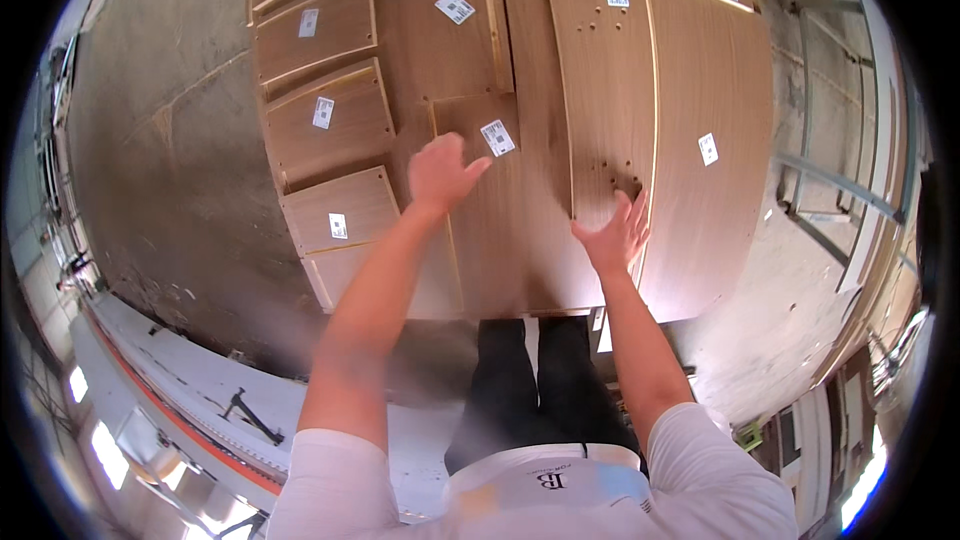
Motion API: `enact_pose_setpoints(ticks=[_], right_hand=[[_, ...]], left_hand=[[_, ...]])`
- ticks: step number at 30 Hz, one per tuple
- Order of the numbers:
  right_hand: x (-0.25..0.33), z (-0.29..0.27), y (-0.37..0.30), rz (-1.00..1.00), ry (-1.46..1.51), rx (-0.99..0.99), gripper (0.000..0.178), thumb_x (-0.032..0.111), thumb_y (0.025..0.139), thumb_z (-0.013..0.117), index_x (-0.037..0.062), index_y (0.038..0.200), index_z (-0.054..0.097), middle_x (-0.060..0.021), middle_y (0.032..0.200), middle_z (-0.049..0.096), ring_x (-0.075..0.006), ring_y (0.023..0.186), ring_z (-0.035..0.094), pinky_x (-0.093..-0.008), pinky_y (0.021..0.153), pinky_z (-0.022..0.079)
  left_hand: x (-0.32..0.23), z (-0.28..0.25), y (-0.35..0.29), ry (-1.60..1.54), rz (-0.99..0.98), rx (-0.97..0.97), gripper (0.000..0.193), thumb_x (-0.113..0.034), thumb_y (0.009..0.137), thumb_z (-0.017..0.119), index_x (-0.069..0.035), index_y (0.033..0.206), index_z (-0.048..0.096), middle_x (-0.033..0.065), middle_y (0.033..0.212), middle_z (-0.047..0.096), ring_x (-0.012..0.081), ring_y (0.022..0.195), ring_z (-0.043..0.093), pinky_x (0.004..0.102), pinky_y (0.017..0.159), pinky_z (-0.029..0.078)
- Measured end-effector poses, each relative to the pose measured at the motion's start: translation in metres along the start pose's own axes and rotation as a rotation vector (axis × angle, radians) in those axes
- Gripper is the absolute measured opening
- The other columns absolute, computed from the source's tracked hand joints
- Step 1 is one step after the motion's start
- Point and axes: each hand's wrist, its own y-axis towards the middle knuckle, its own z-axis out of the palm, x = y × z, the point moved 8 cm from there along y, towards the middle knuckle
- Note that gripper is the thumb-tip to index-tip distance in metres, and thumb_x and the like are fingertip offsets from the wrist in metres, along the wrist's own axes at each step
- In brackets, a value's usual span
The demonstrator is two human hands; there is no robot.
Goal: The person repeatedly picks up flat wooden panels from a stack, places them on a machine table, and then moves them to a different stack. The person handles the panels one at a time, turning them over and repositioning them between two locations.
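Note:
Brown wood-grain panels with white labels lie in front of me. My left hand [440, 174] is over a labelled panel [485, 215] left of the middle, close to its white label [497, 138]. Its thumb stands out from the fingers, and nothing shows in it. To the right, my right hand [614, 233] has its fingers apart at the near end of a long panel [600, 70] with small drilled holes. That hand is empty; whether its fingertips touch the wood I cannot tell.
Several smaller labelled panels [345, 120] lie in a column at the left. A wide panel [715, 210] lies along the right side. Metal frames [840, 190] stand beyond it. A long pale machine bed with an orange-red strip [190, 415] is at the lower left.

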Motion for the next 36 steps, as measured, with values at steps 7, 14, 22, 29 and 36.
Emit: enact_pose_setpoints(ticks=[7, 14, 22, 29, 36], right_hand=[[-0.067, 0.042, -0.099, 0.064, -0.001, 0.034, 0.095, 0.044, 0.062, 0.088, 0.0178, 0.142, 0.044, -0.0172, 0.167, 0.016, -0.0343, 0.153, 0.021, -0.0552, 0.115, 0.028], [-0.118, 0.076, -0.186, 0.162, 0.028, 0.114, 0.099, 0.049, 0.061, 0.090, 0.0198, 0.143, 0.043, -0.0132, 0.168, 0.015, -0.0301, 0.153, 0.020, -0.0502, 0.118, 0.027], [-0.183, 0.091, -0.260, 0.278, 0.094, 0.082, 0.093, 0.046, 0.063, 0.091, 0.0164, 0.139, 0.045, -0.0090, 0.155, 0.038, -0.0272, 0.144, 0.037, -0.0485, 0.114, 0.034], [-0.221, 0.103, -0.218, 0.320, 0.310, -0.002, 0.076, 0.053, 0.072, 0.085, 0.0094, 0.127, 0.055, -0.0109, 0.123, 0.061, -0.0297, 0.119, 0.058, -0.0432, 0.100, 0.048], [-0.218, 0.116, -0.223, 0.285, 0.390, 0.139, 0.066, 0.049, 0.074, 0.085, 0.0107, 0.121, 0.059, -0.0067, 0.120, 0.062, -0.0271, 0.118, 0.057, -0.0423, 0.099, 0.048]], left_hand=[[-0.100, 0.025, 0.032, -0.166, -0.069, -0.203, 0.078, -0.046, 0.082, 0.077, 0.000, 0.138, 0.047, 0.0167, 0.136, 0.056, 0.0324, 0.123, 0.059, 0.0441, 0.099, 0.051], [-0.110, 0.051, -0.007, -0.162, -0.195, -0.116, 0.087, -0.039, 0.074, 0.080, 0.006, 0.139, 0.043, 0.0199, 0.140, 0.052, 0.0334, 0.125, 0.058, 0.0442, 0.101, 0.051], [-0.066, 0.158, -0.172, -0.240, -0.197, -0.009, 0.070, -0.039, 0.078, 0.080, -0.002, 0.129, 0.048, 0.0150, 0.126, 0.060, 0.0327, 0.115, 0.063, 0.0448, 0.090, 0.053], [-0.043, 0.264, -0.298, -0.506, -0.184, 0.305, 0.045, -0.034, 0.085, 0.076, -0.001, 0.110, 0.058, 0.0137, 0.097, 0.071, 0.0268, 0.097, 0.069, 0.0364, 0.084, 0.053], [-0.086, 0.348, -0.334, -1.082, -0.338, 0.629, 0.066, -0.032, 0.083, 0.084, 0.006, 0.125, 0.051, 0.0203, 0.122, 0.066, 0.0258, 0.109, 0.067, 0.0351, 0.094, 0.052]])
